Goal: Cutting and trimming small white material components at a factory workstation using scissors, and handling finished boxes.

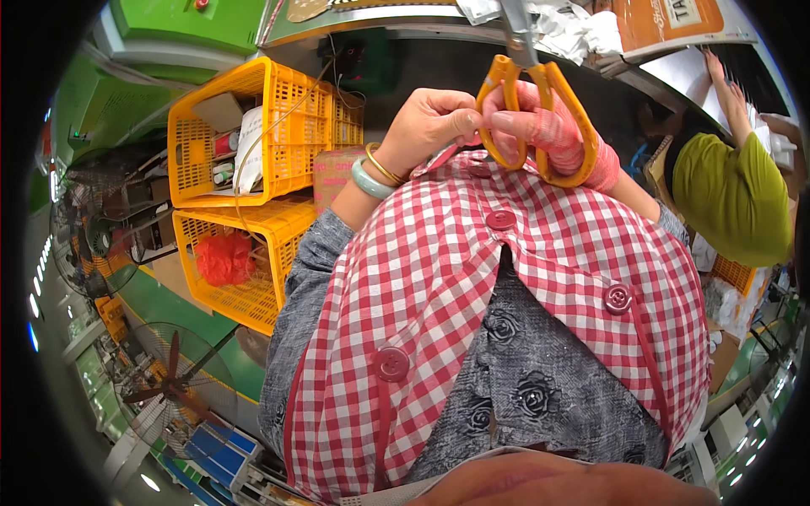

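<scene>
A pair of scissors with yellow-orange handles points its metal blades away from me over the edge of the work surface. My right hand, wrapped in pinkish-red mesh material, is closed on the scissors, with fingers through the handle loops. Beside it, my left hand is closed in a pinch against the near handle loop. What lies between its fingertips is too small to make out. Both hands are just above the top of my red-and-white checked apron. A jade-green bangle and a gold one circle my left wrist.
Two yellow plastic crates stand at my left, one holding a red plastic bag. White crumpled material and an orange box lie on the far worktop. A person in a green sleeve works at right. Fans stand lower left.
</scene>
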Tool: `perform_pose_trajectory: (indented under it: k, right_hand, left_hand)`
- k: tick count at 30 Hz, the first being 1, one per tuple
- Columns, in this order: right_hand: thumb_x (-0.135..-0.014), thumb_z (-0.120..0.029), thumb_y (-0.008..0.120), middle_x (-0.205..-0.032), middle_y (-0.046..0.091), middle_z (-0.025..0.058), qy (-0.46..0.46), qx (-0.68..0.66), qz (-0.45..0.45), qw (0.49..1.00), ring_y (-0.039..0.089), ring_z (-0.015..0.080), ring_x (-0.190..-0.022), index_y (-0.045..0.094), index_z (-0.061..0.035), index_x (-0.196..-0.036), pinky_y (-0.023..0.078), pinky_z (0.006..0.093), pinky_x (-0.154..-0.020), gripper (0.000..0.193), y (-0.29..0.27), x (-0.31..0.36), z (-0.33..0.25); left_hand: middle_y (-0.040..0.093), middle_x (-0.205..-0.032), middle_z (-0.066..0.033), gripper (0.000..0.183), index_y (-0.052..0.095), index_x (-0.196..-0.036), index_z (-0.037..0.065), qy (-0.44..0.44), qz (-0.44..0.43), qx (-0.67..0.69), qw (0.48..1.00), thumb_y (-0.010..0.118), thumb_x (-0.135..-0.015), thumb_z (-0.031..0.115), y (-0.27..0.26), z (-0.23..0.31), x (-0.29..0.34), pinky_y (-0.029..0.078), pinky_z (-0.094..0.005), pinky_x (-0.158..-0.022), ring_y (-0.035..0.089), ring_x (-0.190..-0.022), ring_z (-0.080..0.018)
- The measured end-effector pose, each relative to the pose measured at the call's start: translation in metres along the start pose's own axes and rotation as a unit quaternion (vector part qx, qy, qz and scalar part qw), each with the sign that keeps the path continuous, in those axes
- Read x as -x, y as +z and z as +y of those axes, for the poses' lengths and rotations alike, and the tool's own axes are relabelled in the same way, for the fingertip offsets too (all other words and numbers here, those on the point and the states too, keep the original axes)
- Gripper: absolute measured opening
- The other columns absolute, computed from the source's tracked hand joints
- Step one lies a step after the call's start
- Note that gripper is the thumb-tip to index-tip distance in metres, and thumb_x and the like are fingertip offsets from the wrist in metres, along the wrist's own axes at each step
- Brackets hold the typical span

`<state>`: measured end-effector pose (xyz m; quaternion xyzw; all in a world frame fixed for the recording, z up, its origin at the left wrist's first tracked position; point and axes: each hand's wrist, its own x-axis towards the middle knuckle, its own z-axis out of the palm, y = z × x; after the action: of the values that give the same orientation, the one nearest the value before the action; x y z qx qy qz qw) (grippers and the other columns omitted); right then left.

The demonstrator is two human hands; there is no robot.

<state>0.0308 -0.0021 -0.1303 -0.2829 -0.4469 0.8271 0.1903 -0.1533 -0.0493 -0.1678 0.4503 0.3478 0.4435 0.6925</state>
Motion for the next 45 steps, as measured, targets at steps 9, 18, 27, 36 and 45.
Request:
perform_pose_trajectory:
  k: [9,18,27,36,45]
  right_hand:
    - [-0.077,-0.028,0.063,-0.06,0.052,0.0042,0.033,0.048,-0.011,0.998,0.051,0.0119,-0.05,0.057,-0.005,-0.083,0.041,0.0226,-0.048,0.025,-0.04,0.011,0.012]
    - [-0.078,-0.028,0.063,-0.058,0.052,0.0041,0.009,0.066,-0.006,0.998,0.049,0.0119,-0.048,0.056,-0.0039,-0.081,0.04,0.0236,-0.047,0.025,-0.051,0.021,0.012]
    - [-0.076,-0.03,0.065,-0.058,0.051,0.0041,0.021,0.0,-0.038,0.999,0.048,0.0111,-0.05,0.055,-0.0051,-0.088,0.039,0.0233,-0.049,0.03,-0.059,0.021,0.025]
    - [-0.073,-0.033,0.068,-0.069,0.05,0.0036,0.031,-0.061,-0.038,0.997,0.048,0.0093,-0.057,0.053,-0.0063,-0.098,0.039,0.0219,-0.05,0.039,-0.064,0.016,0.048]
    - [-0.073,-0.038,0.068,-0.065,0.05,0.0032,0.017,-0.027,-0.074,0.997,0.048,0.0108,-0.055,0.053,-0.0057,-0.098,0.039,0.0222,-0.05,0.043,-0.062,0.013,0.041]
  left_hand:
    - [0.049,-0.06,0.0029,0.027,0.057,-0.066,0.002,-0.066,-0.031,-0.02,0.997,0.063,-0.081,0.023,0.01,-0.029,-0.03,0.037,-0.0181,-0.052,0.042,-0.055,-0.004]
    - [0.051,-0.064,0.0023,0.023,0.056,-0.068,0.002,-0.082,-0.017,-0.016,0.996,0.064,-0.08,0.02,0.023,-0.036,-0.039,0.038,-0.018,-0.055,0.044,-0.059,-0.0039]
    - [0.046,-0.058,0.0033,0.027,0.053,-0.061,0.004,-0.09,-0.007,-0.004,0.996,0.064,-0.08,0.019,0.025,-0.037,-0.035,0.032,-0.0189,-0.05,0.039,-0.054,-0.004]
    - [0.043,-0.053,0.0039,0.029,0.053,-0.056,0.004,-0.106,0.017,-0.01,0.994,0.064,-0.079,0.018,0.023,-0.035,-0.028,0.027,-0.0184,-0.045,0.035,-0.049,-0.0029]
    - [0.043,-0.051,0.0044,0.031,0.052,-0.054,0.005,-0.103,0.02,-0.022,0.994,0.065,-0.079,0.018,0.02,-0.038,-0.026,0.026,-0.0178,-0.044,0.035,-0.048,-0.0017]
